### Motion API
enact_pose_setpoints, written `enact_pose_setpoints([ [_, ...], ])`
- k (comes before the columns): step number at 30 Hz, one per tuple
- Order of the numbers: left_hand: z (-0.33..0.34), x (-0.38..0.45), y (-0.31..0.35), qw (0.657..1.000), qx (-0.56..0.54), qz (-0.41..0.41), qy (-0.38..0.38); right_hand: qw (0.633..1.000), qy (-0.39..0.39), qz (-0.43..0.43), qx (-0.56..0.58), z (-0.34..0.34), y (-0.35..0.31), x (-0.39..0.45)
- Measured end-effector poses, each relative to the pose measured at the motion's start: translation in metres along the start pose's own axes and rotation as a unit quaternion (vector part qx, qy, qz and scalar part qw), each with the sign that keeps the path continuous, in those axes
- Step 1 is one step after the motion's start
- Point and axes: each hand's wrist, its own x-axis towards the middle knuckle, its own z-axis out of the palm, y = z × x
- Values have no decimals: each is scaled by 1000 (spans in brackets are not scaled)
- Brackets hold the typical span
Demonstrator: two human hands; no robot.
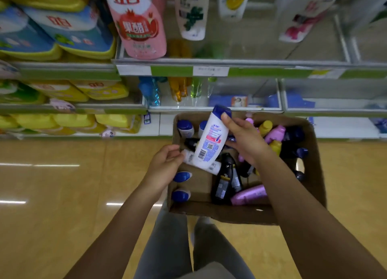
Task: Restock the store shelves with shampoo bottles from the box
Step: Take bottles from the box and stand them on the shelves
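Room: shop aisle, glossy tan floor (62,195) with streaks of reflected light.
Shelving: grey metal shelves with green price strips (209,71) run across 12 o'clock; the middle tier holds few goods.
Shelf stock: large pink detergent pouch (138,25) at 11 o'clock; yellow-and-blue refill packs (69,31) at 10 o'clock; small blue, amber and green bottles (178,90) on the lower tier.
Box: open brown cardboard box (314,174) on the floor at centre, just below the lowest shelf.
Box contents: mixed bottles lying loose, namely white with blue caps, black, pink, yellow and dark blue.
Task item: white plastic shampoo bottle with blue cap (211,138), tilted, cap toward 12 o'clock, above the box.
Right hand (245,138): fingers grasping that bottle along its right side, thumb near the cap.
Left hand (165,163): fingers curled at the bottle's base, 7 o'clock of it; contact cannot be confirmed.
Person: grey trousers (167,247) at 6 o'clock.
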Motion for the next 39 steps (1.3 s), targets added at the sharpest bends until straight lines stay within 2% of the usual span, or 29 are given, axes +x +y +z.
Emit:
enact_pose_setpoints([
  [6,19,-49,36,981,-82,52,-169,998,-10,-57,-23,0,-57,-45],
  [8,24,-63,44,972,-116,76,-187,997,-19,-72,-29,3,-72,-59],
  [17,29,-94,53,964,-162,157,-142,982,-10,-146,-117,10,-111,-109],
  [20,38,-102,56,967,-87,236,-47,974,15,-142,-178,15,-117,-118],
  [22,45,-111,59,950,-13,310,27,976,37,-140,-164,20,-119,-121],
  [24,49,-119,63,933,12,353,66,977,49,-158,-134,23,-122,-124],
  [26,47,-124,69,940,-2,337,55,975,47,-184,-117,22,-128,-128],
  [27,44,-126,74,953,-26,301,22,975,39,-193,-106,21,-131,-131],
  [29,34,-125,83,965,-134,199,-109,977,13,-199,-80,20,-136,-135],
  [30,30,-124,86,956,-185,156,-168,978,-1,-198,-73,19,-137,-137],
  [31,27,-124,88,950,-201,141,-192,978,-14,-197,-71,20,-138,-138],
  [33,26,-125,91,964,-145,166,-147,977,-28,-199,-78,20,-139,-139],
  [35,31,-128,94,973,-90,208,-48,976,-33,-200,-84,19,-141,-141],
  [37,36,-132,96,965,-82,248,25,975,-50,-198,-85,19,-144,-143],
  [39,38,-134,96,953,-80,286,61,976,-68,-194,-77,19,-147,-145],
])
